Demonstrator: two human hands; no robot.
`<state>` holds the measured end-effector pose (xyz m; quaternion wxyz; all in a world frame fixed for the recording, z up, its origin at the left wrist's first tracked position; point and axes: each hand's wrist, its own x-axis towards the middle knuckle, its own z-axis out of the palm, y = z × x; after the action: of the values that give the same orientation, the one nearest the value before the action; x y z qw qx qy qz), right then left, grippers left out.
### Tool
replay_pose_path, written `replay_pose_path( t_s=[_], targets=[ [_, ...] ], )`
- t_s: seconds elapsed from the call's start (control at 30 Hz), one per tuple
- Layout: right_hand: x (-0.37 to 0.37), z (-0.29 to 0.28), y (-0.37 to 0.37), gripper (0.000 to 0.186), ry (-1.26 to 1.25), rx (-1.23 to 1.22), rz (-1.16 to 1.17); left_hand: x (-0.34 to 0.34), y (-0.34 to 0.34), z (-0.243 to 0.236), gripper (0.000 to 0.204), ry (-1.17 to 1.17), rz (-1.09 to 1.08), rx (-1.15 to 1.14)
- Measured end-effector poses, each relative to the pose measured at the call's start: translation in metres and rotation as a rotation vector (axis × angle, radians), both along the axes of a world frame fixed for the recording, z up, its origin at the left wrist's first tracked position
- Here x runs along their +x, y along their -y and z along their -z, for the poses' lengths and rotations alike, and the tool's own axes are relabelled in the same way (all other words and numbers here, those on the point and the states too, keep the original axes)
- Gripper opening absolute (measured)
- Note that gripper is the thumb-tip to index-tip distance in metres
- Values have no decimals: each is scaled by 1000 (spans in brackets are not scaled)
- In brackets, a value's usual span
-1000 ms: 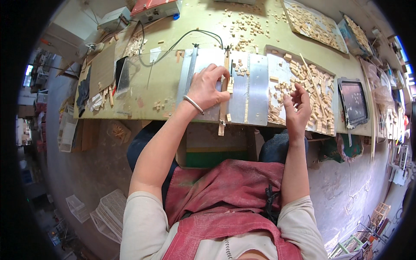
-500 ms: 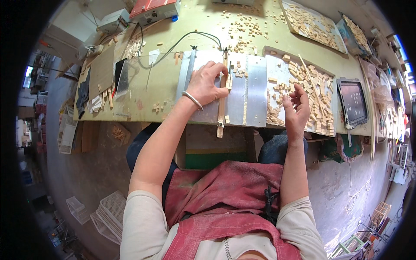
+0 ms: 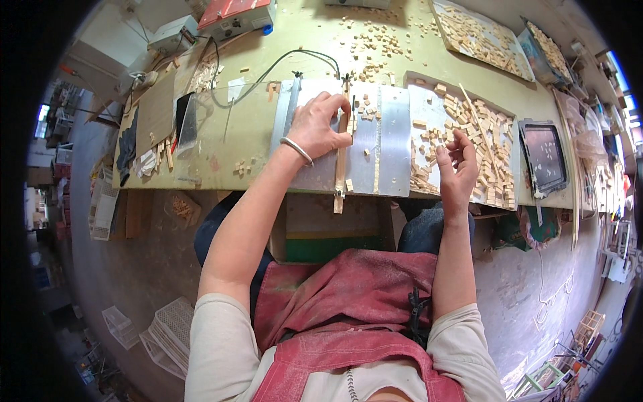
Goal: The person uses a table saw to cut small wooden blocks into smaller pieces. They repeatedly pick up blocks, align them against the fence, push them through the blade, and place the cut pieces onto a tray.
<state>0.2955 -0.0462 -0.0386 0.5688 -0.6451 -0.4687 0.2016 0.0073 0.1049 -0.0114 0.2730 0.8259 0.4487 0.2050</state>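
Note:
My left hand [image 3: 317,126], a metal bangle on its wrist, curls over a narrow wooden strip [image 3: 341,161] laid across a metal plate [image 3: 394,154]. Its thumb and fingertips close on the strip's sides. Small wooden blocks [image 3: 366,109] sit on the plate just right of the strip, and single blocks lie nearer to me. Over a shallow tray [image 3: 513,144] of loose wooden blocks [image 3: 492,127], my right hand [image 3: 458,164] is raised with its thumb apart from its bent fingers. Nothing shows between them.
A thin stick [image 3: 477,124] lies across the tray's blocks. Beyond the plate runs a black cable [image 3: 295,53], with scattered blocks [image 3: 378,43] behind. A second block-filled tray [image 3: 479,40] stands far right. On the right lies a dark framed panel [image 3: 544,157]; on the left, a clear sheet [image 3: 194,127].
A small block now lies apart on the plate, right of the strip; fewer blocks stand against the strip beside my left thumb. Both hands keep nearly the same places.

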Motion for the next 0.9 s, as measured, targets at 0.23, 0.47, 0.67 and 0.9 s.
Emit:
replay_pose_path(
  t_s=[0.23, 0.47, 0.67, 0.9],
  targets=[
    [-4, -3, -1, 50, -16, -11, -17, -12, 43, -15, 44, -136, 86, -13],
    [-16, -4, -4, 39, 236, 9, -150, -20, 70, -37, 27, -169, 302, 0],
    [-15, 0, -7, 35, 218, -30, -160, -45, 126, -50, 8, -17, 411, 118],
    [-13, 11, -2, 33, 161, -58, -130, -156, 178, -27, 16, 55, -29, -350]
  ],
)
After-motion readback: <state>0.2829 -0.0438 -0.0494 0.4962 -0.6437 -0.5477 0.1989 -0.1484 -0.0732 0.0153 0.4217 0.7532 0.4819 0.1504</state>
